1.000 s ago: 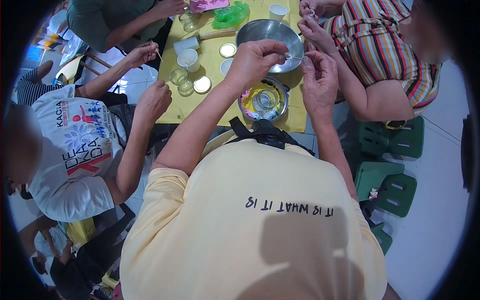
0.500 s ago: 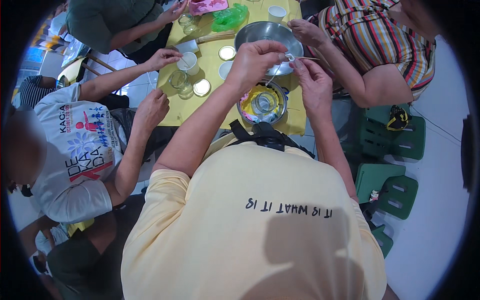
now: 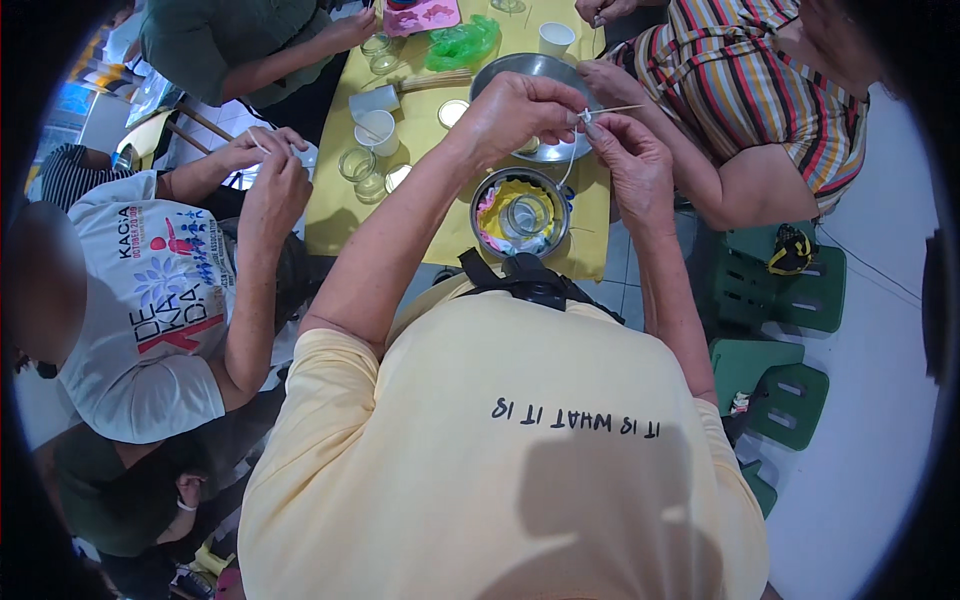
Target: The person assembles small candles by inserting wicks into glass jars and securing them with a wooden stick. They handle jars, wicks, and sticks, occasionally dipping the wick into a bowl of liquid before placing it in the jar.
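Note:
Above the near end of the table, my left hand [image 3: 515, 118] pinches a white cord [image 3: 573, 165] between thumb and fingers. Opposite it, my right hand [image 3: 638, 165] is closed on a thin wooden stick [image 3: 622, 108], which sticks out to the right past the fingertips. The cord loops around the stick where my fingertips meet, and its free end hangs down. Exactly how it is wound there is too small to tell. Below my hands stands a round metal pot [image 3: 477, 235] with yellow, pink and blue pieces around a clear glass jar [image 3: 528, 213].
A large metal basin [image 3: 492, 75] sits behind my hands. To the left are a paper cup [image 3: 368, 138] holding a stick, glass jars [image 3: 358, 165], and a lid [image 3: 452, 113]. Farther back lie a green plastic bag [image 3: 463, 42] and a pink mould [image 3: 420, 16]. People work close on both sides.
My hands have shifted slightly right, and the cord is drawn in closer around the stick. The person at left has brought both hands together.

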Tool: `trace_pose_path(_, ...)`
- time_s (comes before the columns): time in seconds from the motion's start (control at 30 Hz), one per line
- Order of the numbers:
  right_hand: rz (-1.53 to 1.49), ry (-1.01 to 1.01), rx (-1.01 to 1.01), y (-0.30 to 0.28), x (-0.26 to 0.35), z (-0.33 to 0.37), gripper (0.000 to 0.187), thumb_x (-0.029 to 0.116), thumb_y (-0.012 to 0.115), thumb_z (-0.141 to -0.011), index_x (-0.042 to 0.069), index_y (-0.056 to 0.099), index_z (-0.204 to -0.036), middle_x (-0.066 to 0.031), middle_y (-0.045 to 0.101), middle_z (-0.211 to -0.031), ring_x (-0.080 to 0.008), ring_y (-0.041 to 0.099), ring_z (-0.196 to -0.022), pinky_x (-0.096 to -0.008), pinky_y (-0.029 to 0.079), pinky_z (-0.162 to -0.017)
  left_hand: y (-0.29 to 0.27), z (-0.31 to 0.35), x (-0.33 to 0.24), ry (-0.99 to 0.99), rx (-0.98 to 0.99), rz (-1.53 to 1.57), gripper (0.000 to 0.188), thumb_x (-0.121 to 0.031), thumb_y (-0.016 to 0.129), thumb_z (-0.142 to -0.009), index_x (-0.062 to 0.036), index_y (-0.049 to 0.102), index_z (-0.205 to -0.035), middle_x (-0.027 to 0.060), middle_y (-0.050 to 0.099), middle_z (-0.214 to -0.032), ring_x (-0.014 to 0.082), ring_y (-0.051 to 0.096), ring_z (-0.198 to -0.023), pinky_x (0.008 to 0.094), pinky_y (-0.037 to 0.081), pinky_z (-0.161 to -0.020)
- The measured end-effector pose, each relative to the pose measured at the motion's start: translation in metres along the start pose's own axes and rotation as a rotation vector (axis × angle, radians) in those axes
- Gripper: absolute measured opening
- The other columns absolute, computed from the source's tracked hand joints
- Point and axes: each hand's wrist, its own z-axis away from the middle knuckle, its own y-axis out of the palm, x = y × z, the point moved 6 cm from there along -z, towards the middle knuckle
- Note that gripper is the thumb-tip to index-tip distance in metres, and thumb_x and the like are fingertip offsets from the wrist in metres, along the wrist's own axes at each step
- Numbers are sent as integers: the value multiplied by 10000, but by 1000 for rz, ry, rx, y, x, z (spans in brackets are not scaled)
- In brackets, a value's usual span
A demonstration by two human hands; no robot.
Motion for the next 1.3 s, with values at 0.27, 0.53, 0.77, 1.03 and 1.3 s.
trace_pose_path(0.27,-31,-16,1,4,4,1,112,26,655,-853,-4,679,-958,-16,659,-889,-74,588,-817,-224,486,-757,-2,1,-1,127,-8,-10,222,-20,642,-836,-10,672,-1056,59,686,-894,107,652,-825,245,528,-756)
trace_pose_path(0.53,-436,229,51,11,-15,-1,151,15,654,-849,-9,657,-998,-30,658,-889,-75,599,-751,-211,508,-711,-5,7,-12,218,-150,-514,275,-21,669,-807,-5,662,-1082,68,703,-963,123,650,-898,270,513,-805)
trace_pose_path(0.77,-681,476,47,23,-40,8,163,-9,648,-845,-8,621,-1005,-46,645,-867,-94,611,-679,-191,532,-625,-8,14,-12,400,-239,-711,286,-31,682,-786,-48,676,-1071,67,689,-897,172,664,-847,292,514,-786)
trace_pose_path(1.03,-639,426,57,23,-42,2,171,-38,614,-844,-13,627,-1012,-41,634,-891,-66,582,-681,-163,505,-613,-6,14,-10,412,-195,-823,200,-26,632,-820,-47,682,-1013,87,683,-862,188,670,-758,302,519,-705)
trace_pose_path(1.3,-491,302,26,17,-42,3,173,-18,636,-832,10,652,-1002,-35,647,-928,-61,583,-741,-192,493,-667,-4,15,-10,328,-184,-806,142,-42,607,-849,-24,616,-989,92,685,-791,144,659,-671,281,519,-634)
